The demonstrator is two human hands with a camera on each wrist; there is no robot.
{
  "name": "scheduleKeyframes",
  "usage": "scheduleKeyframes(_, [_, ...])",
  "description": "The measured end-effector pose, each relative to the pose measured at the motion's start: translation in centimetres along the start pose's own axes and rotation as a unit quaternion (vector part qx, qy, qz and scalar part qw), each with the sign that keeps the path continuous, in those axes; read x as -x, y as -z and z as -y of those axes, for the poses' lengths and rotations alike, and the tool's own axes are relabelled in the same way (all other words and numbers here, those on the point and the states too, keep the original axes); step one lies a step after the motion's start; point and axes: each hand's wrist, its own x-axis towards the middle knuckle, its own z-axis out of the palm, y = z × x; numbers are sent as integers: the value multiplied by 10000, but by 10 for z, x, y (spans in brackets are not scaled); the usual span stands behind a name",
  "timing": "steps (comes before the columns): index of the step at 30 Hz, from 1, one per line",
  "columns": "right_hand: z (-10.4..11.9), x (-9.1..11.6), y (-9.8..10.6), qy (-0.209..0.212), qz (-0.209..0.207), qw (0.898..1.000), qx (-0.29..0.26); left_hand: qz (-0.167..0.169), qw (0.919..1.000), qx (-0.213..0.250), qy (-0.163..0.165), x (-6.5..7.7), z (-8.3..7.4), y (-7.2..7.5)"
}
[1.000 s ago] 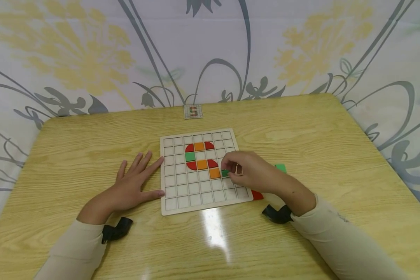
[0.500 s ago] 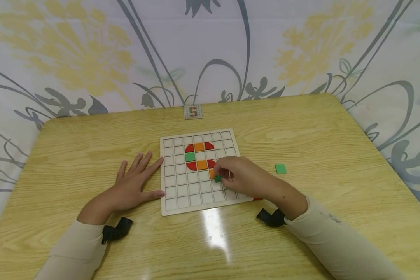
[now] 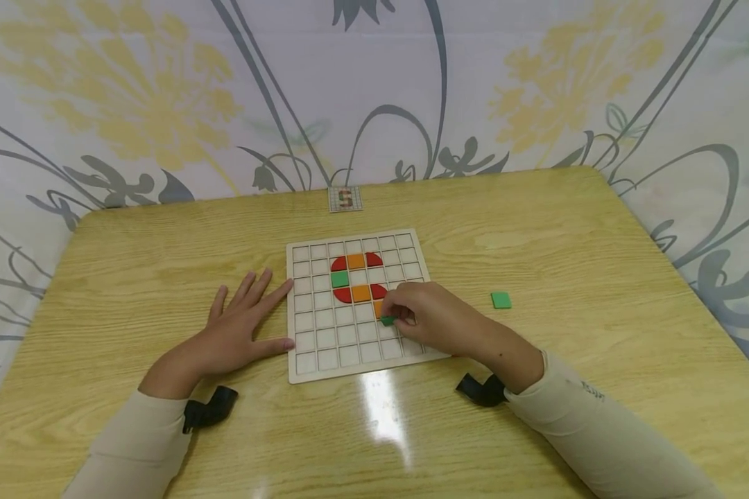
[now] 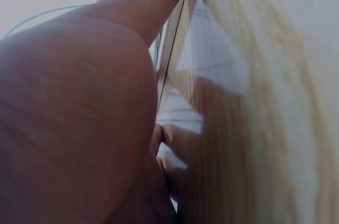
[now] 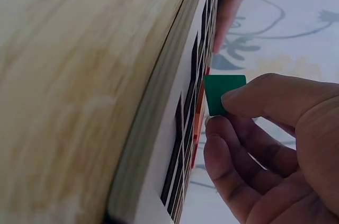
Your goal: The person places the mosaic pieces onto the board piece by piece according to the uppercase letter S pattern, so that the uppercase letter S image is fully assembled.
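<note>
My right hand [image 3: 437, 315] pinches a green square tile [image 5: 221, 90] between thumb and fingers, over the lower right part of a pale grid board [image 3: 337, 337]. In the right wrist view the tile is tilted up from the board. On the board, red rounded tiles [image 3: 342, 295], orange square tiles [image 3: 356, 261] and a green tile [image 3: 340, 279] form a curved shape. One orange tile beside my right fingertips is partly covered. My left hand [image 3: 234, 339] lies spread on the table, its thumb and index fingertips touching the board's left edge.
Another green square tile [image 3: 501, 300] lies on the wooden table [image 3: 568, 263] to the right of the board. A small card [image 3: 345, 199] with a grid and an S-like pattern lies behind the board. A patterned cloth [image 3: 374, 83] hangs behind the table.
My right hand has moved left and slightly toward me with the green tile, to just below the orange tile, and has hardly moved in the last half second. My left hand has stayed still.
</note>
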Motion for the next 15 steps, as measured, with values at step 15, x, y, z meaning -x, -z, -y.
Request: scheduleKeyframes(15, [-1,1,-4,179,-112,9995,225,-1,10000,9,-38,-1,1,0])
